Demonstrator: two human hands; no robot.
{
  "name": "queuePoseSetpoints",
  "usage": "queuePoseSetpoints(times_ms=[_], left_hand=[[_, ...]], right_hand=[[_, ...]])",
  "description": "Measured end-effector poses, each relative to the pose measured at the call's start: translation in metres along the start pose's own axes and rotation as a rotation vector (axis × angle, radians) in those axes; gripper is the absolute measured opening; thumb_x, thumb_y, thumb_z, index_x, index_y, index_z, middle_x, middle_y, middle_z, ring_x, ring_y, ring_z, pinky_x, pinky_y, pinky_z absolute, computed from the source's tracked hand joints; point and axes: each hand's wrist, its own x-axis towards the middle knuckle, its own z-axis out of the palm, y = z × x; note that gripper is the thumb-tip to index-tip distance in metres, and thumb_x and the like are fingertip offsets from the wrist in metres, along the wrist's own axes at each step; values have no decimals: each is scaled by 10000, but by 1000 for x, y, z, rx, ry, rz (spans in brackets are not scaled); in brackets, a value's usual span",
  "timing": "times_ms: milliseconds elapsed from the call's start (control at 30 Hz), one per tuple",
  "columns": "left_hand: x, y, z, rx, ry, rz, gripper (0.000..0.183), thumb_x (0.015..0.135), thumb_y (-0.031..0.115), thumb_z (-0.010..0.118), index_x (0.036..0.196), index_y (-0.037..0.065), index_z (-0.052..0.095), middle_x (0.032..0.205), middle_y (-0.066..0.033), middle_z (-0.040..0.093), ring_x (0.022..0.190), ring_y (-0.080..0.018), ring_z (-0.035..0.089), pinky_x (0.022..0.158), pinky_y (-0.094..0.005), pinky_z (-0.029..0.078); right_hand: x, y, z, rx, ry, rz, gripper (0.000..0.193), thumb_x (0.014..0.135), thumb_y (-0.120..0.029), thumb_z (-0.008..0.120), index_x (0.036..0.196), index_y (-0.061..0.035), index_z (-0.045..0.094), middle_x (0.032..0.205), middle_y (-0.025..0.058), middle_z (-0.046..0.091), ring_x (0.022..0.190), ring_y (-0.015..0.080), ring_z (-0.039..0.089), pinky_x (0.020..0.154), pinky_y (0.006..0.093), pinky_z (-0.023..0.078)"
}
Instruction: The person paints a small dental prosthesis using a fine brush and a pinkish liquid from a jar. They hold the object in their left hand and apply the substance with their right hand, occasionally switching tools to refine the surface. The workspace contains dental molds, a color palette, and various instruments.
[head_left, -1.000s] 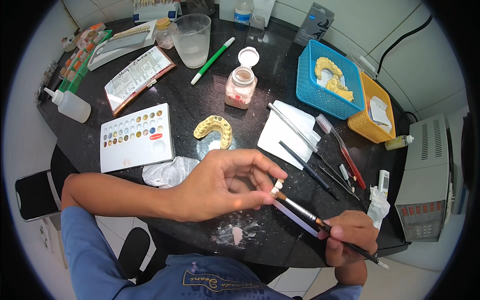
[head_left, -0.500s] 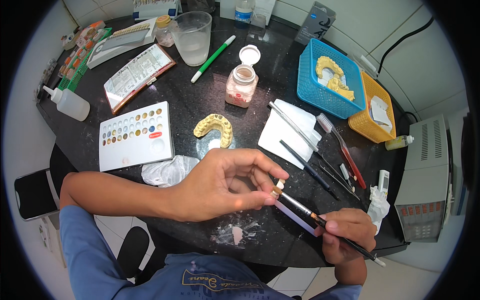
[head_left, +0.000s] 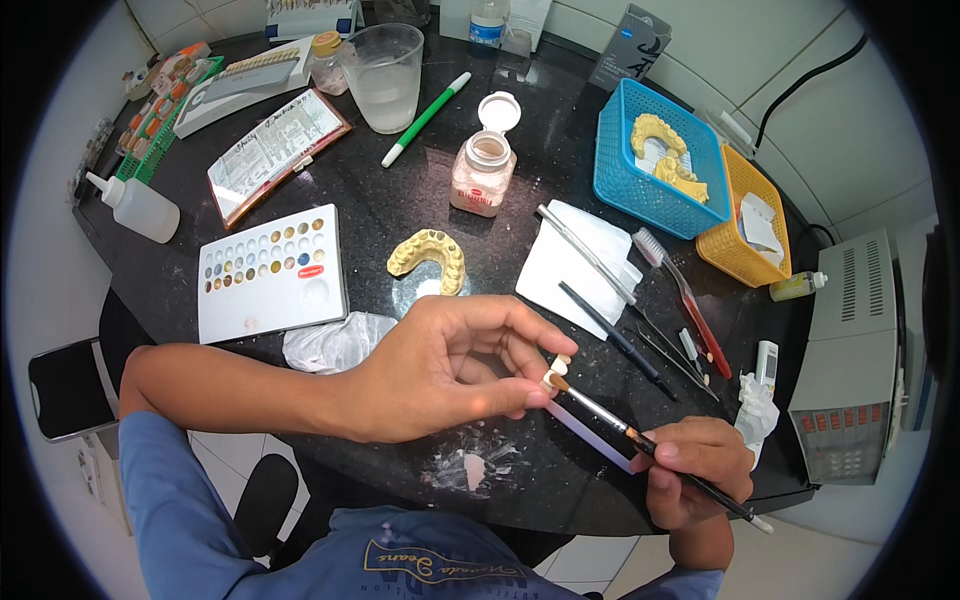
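Over the bench [head_left: 375, 215], the left hand [head_left: 430, 365] pinches a tooth piece [head_left: 562, 367]; the right hand [head_left: 700, 462] grips a brush [head_left: 605, 415] slanting up-left to it.

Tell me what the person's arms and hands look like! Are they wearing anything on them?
The left hand and right hand are bare, five-fingered human hands: I see no gloves, rings or watch. A plain blue cloth left sleeve stops near the elbow, leaving the forearm bare. Only a bit of the blue cloth right sleeve shows.
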Motion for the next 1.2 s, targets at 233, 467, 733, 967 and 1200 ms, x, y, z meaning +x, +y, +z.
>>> queuePoseSetpoints(times_ms=[233,467,733,967,1200], left_hand=[[0,-1,0,-18,2,-9,356,832,-20,682,1167,-47,561,948,-110,639,896,-112,645,784,-195,571],[0,0,0,-18,9,1,358,837,-24,675,1174,-46,556,948,-109,634,909,-125,646,798,-202,568],[0,2,-1,-24,9,-16,363,839,-43,658,1184,-61,543,955,-103,629,910,-134,648,780,-218,571],[-1,2,0,-48,29,-25,356,848,-47,642,1189,-59,541,941,-96,627,861,-126,650,756,-211,570],[0,1,1,-49,27,-34,346,833,-19,680,1158,-50,565,918,-78,620,834,-84,631,723,-170,561]], right_hand=[[0,-1,0,-3,12,13,222,737,-42,710,945,-67,637,765,98,694,553,164,656,464,229,483],[-1,-1,-1,-1,10,21,215,735,-40,706,938,-64,637,766,98,694,576,167,669,474,229,491],[0,-1,0,14,36,40,193,724,-28,693,910,-55,649,725,91,684,555,169,655,476,238,493],[-1,5,-4,82,4,-91,131,838,-71,630,935,7,591,752,130,635,500,131,595,461,214,475],[4,0,1,80,-140,-156,285,693,-41,757,970,-90,714,865,98,722,497,127,615,430,196,451]])
